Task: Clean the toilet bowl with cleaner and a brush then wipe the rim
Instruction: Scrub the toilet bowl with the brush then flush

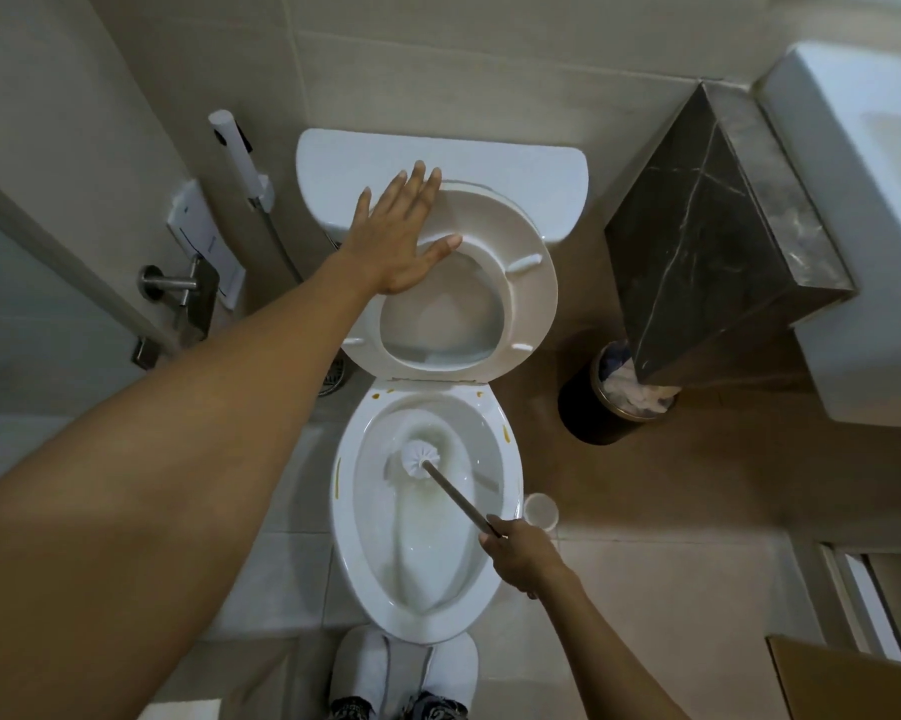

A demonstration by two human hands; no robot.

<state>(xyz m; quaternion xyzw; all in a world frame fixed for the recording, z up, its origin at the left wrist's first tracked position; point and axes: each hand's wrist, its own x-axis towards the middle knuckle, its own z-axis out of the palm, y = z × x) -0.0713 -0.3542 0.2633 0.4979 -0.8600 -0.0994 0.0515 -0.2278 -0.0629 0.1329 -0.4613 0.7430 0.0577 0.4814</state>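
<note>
The bare left forearm [142, 485] fills the near left of the head view, reaching forward to the left hand [399, 239], whose grip is released: straight, spread fingers press flat against the raised cream plastic toilet seat [529, 283], which leans back on the white ceramic cistern [516, 168]. Nearer the bottom edge, two white slippers [404, 667] stand at the foot of the white ceramic toilet bowl [511, 459]. The right hand [524, 556] is clenched around the brown stick handle of the white-headed toilet brush [425, 459], whose round bristle head sits inside the bowl toward its back. Small orange-brown spots mark the rim, possibly cleaner or stains. A pale round brush holder [541, 509] stands on the floor just beside the bowl's right edge. Further right, a black waste bin [588, 413] holding crumpled paper stands below a dark marble counter [698, 241].
</note>
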